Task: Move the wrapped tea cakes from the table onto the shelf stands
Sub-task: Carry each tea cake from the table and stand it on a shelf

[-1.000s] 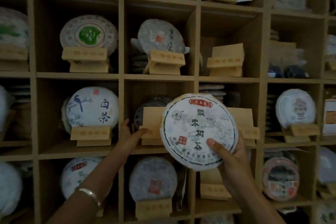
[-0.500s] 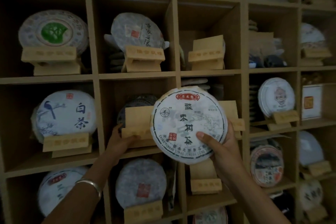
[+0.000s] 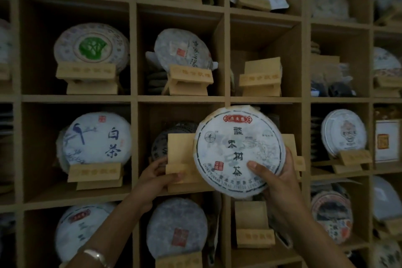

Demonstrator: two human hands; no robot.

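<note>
1. Centrally, a round, flat tea cake [image 3: 239,152] in white paper showed a red label at its top, black Chinese characters down its middle and a dark dashed ring near its edge.
2. It was held upright in front of the divider between two middle-row compartments of the wooden shelf [image 3: 227,54].
3. The right hand [image 3: 280,183] pinched its lower right rim, thumb on the printed face, fingers behind.
4. The left hand [image 3: 156,178] gripped a bare wooden stand [image 3: 180,163] just left of the cake, fingers curled over its front ledge.
5. Neighbouring compartments held other wrapped cakes on stands.
</note>
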